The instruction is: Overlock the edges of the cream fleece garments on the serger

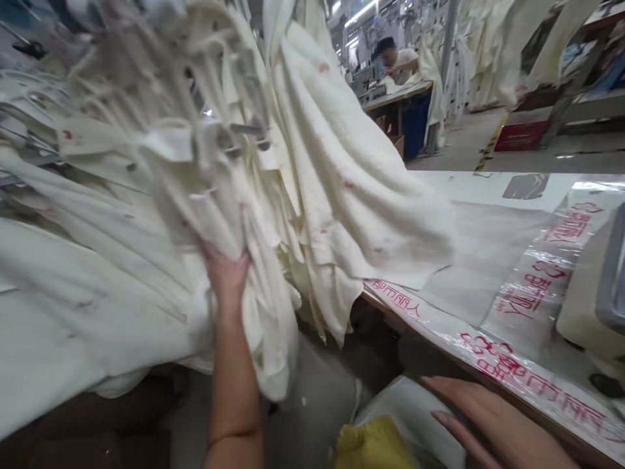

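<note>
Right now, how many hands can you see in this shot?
2. The left hand reaches up into the hanging cream fabric, gripping a bunch. The right hand is low at bottom right, fingers spread, beside the table edge. The distant person's hands are hidden.

A garment factory floor. Heaps of cream fabric pieces filling the left and centre of the frame, more hanging along the top right; a long work table at right; a seated worker at a bench, top centre.
</note>
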The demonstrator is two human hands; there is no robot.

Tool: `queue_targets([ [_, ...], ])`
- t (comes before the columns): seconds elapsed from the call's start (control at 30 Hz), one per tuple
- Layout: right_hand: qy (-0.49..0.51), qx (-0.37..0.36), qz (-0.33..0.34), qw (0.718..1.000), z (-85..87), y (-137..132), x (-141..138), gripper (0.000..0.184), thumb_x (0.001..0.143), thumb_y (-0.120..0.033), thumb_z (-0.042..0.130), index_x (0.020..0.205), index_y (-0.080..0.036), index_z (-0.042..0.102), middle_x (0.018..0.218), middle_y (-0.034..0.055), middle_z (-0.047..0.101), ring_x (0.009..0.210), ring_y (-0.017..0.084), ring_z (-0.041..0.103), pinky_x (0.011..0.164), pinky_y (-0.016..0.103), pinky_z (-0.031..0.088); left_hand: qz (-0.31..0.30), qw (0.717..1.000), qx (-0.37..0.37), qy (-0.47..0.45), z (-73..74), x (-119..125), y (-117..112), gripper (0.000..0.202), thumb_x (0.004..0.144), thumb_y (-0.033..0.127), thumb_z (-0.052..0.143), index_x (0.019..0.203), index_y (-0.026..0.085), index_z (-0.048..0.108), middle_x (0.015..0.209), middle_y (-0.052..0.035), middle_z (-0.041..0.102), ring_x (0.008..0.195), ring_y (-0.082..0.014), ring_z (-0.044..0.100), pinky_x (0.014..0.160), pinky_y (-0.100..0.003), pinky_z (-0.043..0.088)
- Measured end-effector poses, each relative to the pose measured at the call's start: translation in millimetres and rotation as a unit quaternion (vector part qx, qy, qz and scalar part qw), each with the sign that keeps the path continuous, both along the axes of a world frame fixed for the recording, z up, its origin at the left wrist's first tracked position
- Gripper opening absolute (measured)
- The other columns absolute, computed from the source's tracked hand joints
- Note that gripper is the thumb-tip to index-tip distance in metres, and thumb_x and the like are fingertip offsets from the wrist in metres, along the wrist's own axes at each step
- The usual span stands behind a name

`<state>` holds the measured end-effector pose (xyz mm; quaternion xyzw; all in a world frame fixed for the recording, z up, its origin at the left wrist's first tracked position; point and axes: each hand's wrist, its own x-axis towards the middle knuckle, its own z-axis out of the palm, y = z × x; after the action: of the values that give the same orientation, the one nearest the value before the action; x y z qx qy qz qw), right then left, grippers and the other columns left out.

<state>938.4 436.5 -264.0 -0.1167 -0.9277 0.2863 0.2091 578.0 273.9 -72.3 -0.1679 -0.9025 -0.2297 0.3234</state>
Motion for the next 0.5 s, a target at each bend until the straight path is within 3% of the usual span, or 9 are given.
queue_targets([
  [0.07, -0.065, -0.125, 0.028, 0.99, 2.2, -12, -31, 0.036, 0.085, -0.036, 0.051, 0.118, -0.024, 0.057, 0.114, 0.0055, 0.062, 0.102, 0.023, 0.059, 0.087, 0.036, 0.049, -0.032, 0.998, -0.018, -0.047, -11.0, 0, 37, 0.06, 0.07, 0.041, 0.057, 0.12, 0.013, 0.041, 0.1, -0.0141, 0.063, 0.097, -0.0315, 0.06, 0.078, -0.04, 0.05],
  [0.13, -0.064, -0.255, 0.041, 0.964, -4.6, -22, -69, 0.057, 0.074, -0.032, 0.063, 0.128, -0.02, 0.048, 0.13, 0.0081, 0.05, 0.118, 0.024, 0.047, 0.1, 0.038, 0.039, -0.076, 0.994, -0.036, -0.071, -12.4, 6, 66, 0.046, 0.069, 0.035, 0.056, 0.111, 0.018, 0.049, 0.092, -0.0092, 0.066, 0.09, -0.0295, 0.062, 0.075, -0.036, 0.051],
  [0.17, -0.033, -0.315, 0.007, 0.948, -11.5, -25, -89, 0.077, 0.061, -0.027, 0.073, 0.131, -0.018, 0.044, 0.136, 0.0101, 0.043, 0.124, 0.026, 0.04, 0.103, 0.037, 0.034, -0.094, 0.992, -0.041, -0.077, -10.4, 11, 77, 0.044, 0.068, 0.034, 0.056, 0.109, 0.019, 0.05, 0.092, -0.0087, 0.066, 0.09, -0.0295, 0.062, 0.075, -0.036, 0.05],
  [0.2, -0.02, -0.325, -0.04, 0.945, -19.9, -27, -109, 0.092, 0.05, -0.021, 0.077, 0.134, -0.014, 0.04, 0.14, 0.0136, 0.035, 0.128, 0.029, 0.032, 0.106, 0.04, 0.029, -0.108, 0.99, -0.042, -0.08, -7.4, 15, 85, 0.043, 0.067, 0.033, 0.056, 0.108, 0.019, 0.051, 0.092, -0.009, 0.066, 0.09, -0.03, 0.062, 0.076, -0.037, 0.05],
  [0.23, -0.008, -0.329, -0.081, 0.941, -29.2, -27, -127, 0.094, 0.049, -0.019, 0.075, 0.135, -0.013, 0.036, 0.142, 0.0154, 0.03, 0.132, 0.031, 0.024, 0.108, 0.043, 0.023, -0.117, 0.989, -0.042, -0.084, -4.0, 20, 90, 0.043, 0.066, 0.032, 0.056, 0.106, 0.018, 0.052, 0.092, -0.0099, 0.065, 0.09, -0.0309, 0.062, 0.075, -0.038, 0.051],
  [0.37, 0.033, -0.369, -0.173, 0.913, -56.2, -19, -167, 0.058, 0.068, -0.028, 0.062, 0.122, -0.012, 0.047, 0.125, 0.0179, 0.051, 0.116, 0.029, 0.047, 0.097, 0.045, 0.036, -0.121, 0.987, -0.033, -0.103, 5.7, 25, 93, 0.042, 0.065, 0.032, 0.056, 0.103, 0.013, 0.053, 0.093, -0.0147, 0.065, 0.09, -0.0359, 0.061, 0.076, -0.044, 0.05],
  [0.43, 0.055, -0.388, -0.165, 0.905, -53.6, -18, -160, 0.037, 0.073, -0.032, 0.058, 0.105, -0.013, 0.058, 0.107, 0.013, 0.062, 0.102, 0.026, 0.056, 0.087, 0.04, 0.044, -0.121, 0.986, -0.03, -0.111, 6.8, 29, 88, 0.048, 0.067, 0.033, 0.056, 0.11, 0.01, 0.051, 0.1, -0.0177, 0.063, 0.097, -0.0374, 0.059, 0.08, -0.047, 0.049],
  [0.5, 0.078, -0.398, -0.149, 0.902, -35.6, -22, -136, 0.024, 0.074, -0.033, 0.053, 0.087, -0.014, 0.061, 0.088, 0.0078, 0.066, 0.086, 0.025, 0.06, 0.075, 0.035, 0.048, -0.139, 0.987, -0.021, -0.081, 6.0, 47, 82, 0.065, 0.072, 0.037, 0.056, 0.126, 0.008, 0.038, 0.122, -0.0212, 0.051, 0.115, -0.0371, 0.047, 0.093, -0.049, 0.041],
])
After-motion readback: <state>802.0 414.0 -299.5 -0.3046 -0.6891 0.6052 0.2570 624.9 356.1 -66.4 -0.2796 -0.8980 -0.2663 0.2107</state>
